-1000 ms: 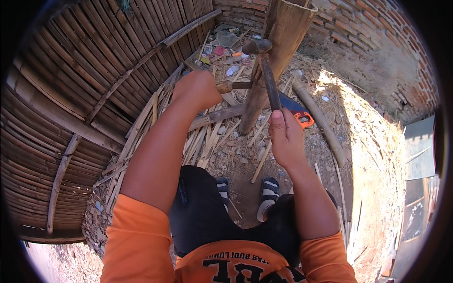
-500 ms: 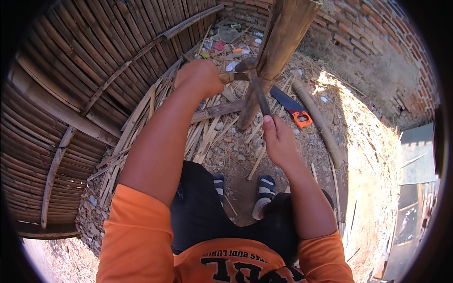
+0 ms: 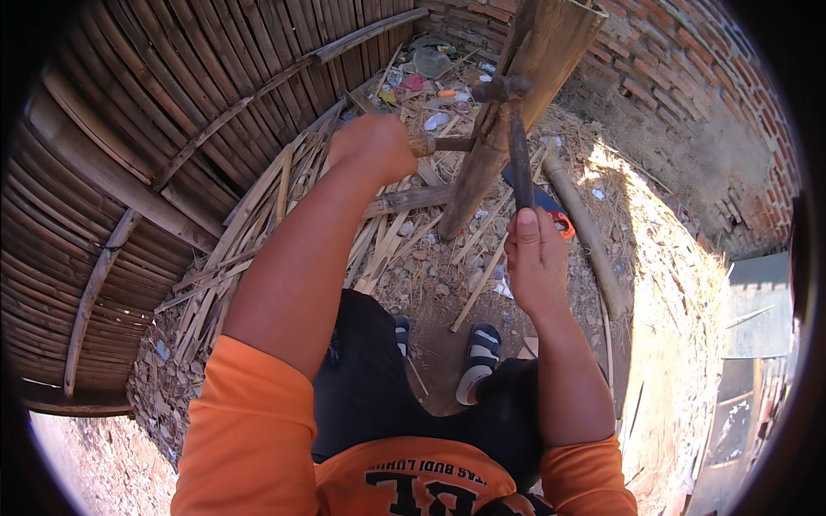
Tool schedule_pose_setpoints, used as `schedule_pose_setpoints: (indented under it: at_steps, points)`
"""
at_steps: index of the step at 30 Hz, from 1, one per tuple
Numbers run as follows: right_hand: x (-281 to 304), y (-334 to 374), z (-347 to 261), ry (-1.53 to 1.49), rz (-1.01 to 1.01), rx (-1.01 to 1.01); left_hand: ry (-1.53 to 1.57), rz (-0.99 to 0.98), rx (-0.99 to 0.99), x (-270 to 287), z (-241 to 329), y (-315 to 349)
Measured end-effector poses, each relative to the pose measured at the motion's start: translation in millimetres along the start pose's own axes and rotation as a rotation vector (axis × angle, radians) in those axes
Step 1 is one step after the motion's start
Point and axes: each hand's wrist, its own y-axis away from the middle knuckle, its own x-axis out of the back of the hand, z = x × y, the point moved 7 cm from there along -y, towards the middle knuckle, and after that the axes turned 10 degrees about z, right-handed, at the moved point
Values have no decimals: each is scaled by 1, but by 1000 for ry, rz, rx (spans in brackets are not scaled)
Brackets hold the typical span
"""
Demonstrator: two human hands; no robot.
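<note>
Ahead of me a thick bamboo post leans upright, its upper end open and split. My left hand is closed in a fist round the wooden handle of a blade tool. The dark metal of that tool meets the side of the bamboo; how deep it sits I cannot tell. My right hand grips the lower handle of a hammer, thumb along the shaft. The hammer's head overlaps the bamboo in view, farther up than the blade.
A saw with an orange handle lies partly hidden behind my right hand. A loose pole rests to its right. Bamboo strips are heaped beside the slatted bamboo wall. A brick wall stands at far right.
The hammer has moved right and away from the blade, its head now farther up the bamboo. My right hand shifted right with it, covering part of the saw. The left hand keeps its grip.
</note>
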Motion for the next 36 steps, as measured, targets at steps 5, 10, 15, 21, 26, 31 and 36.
schedule_pose_setpoints:
  at_steps: [5, 10, 15, 21, 26, 31, 36]
  points:
    - [-8, 2, 12, 95, 39, 98, -3, -17, -11, -4, 5, -3]
    - [-18, -3, 4, 23, 22, 35, -5, -1, 5, -12, 0, -2]
    - [-14, 6, 5, 45, 29, 43, 19, -7, 7, -9, -1, -4]
    - [2, -3, -16, -4, 11, 14, 26, 10, -2, -13, -6, -5]
    - [-11, -2, 22, 189, -36, 97, 21, -23, 31, -16, 1, -5]
    - [2, -10, 7, 58, 14, -48, 18, 14, 36, -23, -9, -5]
    - [-10, -6, 40, 144, -24, 2, 16, -5, 10, -21, 0, -11]
